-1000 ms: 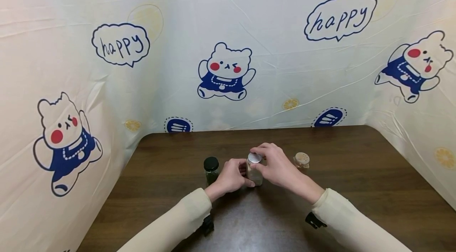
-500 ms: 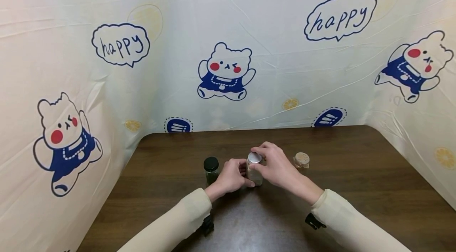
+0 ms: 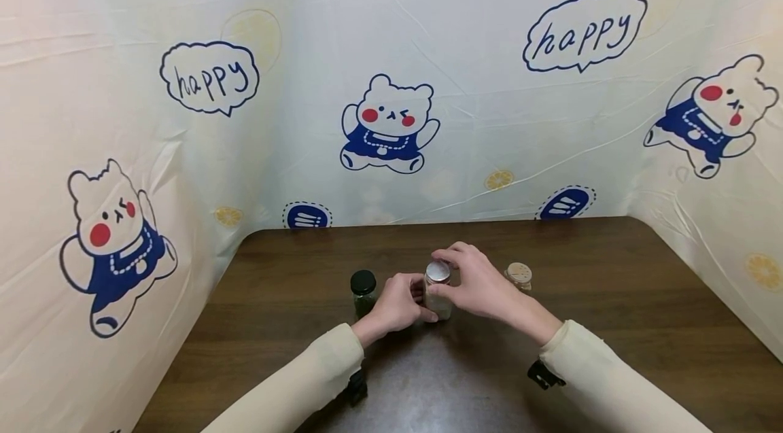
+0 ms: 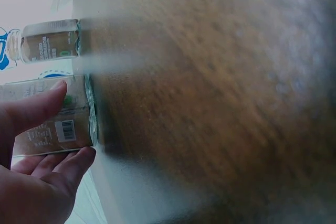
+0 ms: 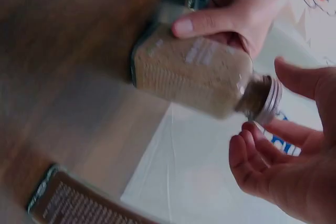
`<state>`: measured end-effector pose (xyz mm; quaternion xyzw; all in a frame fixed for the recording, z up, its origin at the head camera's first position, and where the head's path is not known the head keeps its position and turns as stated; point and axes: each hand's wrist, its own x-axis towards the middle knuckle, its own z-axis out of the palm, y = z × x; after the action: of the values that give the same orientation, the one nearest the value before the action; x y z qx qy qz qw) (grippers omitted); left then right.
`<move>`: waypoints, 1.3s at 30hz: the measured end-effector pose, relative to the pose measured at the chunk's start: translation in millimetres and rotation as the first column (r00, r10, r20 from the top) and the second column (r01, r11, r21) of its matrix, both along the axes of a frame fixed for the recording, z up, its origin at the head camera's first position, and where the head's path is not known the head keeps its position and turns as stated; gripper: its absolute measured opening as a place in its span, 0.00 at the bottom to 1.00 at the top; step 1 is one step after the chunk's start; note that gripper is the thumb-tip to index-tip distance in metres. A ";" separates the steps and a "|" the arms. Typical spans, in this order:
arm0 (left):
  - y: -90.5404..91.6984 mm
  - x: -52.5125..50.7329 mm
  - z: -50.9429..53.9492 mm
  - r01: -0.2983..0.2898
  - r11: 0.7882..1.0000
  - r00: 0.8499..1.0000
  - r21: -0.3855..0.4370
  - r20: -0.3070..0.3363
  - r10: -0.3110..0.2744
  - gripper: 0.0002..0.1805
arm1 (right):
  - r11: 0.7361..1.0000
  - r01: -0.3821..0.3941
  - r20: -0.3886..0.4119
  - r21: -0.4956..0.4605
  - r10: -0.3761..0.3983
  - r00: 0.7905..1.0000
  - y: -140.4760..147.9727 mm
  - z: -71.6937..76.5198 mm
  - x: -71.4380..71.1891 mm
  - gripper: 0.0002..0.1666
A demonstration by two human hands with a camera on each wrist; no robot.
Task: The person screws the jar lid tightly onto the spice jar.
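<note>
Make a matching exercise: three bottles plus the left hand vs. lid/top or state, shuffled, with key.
Column 1
1. left bottle
2. middle bottle
3. right bottle
4. left hand

Column 2
A. pale top with small dots
B. holding a bottle by its body
C. black lid
D. silver top

Pairs: 1-C, 2-D, 3-A, 4-B

three jars [image 3: 438, 274], two hands [image 3: 399, 302], two sleeves [image 3: 293, 382], two speech bubbles [image 3: 210, 78], one table [image 3: 455, 385]
</note>
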<state>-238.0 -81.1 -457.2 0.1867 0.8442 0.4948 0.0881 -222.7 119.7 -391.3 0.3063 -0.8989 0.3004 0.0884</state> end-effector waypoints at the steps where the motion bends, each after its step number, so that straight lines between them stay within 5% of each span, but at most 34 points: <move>1: 0.1 -0.1 -0.2 0.002 1.000 1.000 -0.001 0.000 -0.002 0.26 | 1.000 -0.012 -0.005 0.010 0.012 1.000 2.5 1.1 -0.3 0.29; 27: 1.2 -2.0 -2.3 0.014 1.000 1.000 -0.001 0.001 -0.014 0.30 | 0.967 -0.243 0.097 0.077 0.235 0.967 10.7 12.6 -6.9 0.20; 39: 1.9 -2.6 -3.7 0.008 1.000 1.000 0.004 0.018 -0.008 0.30 | 0.960 -0.262 0.130 0.102 0.248 0.960 9.9 17.0 -8.1 0.22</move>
<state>-240.6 -79.2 -460.9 0.1858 0.8417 0.4976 0.0971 -230.8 129.6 -374.3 0.4066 -0.8716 0.2730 -0.0215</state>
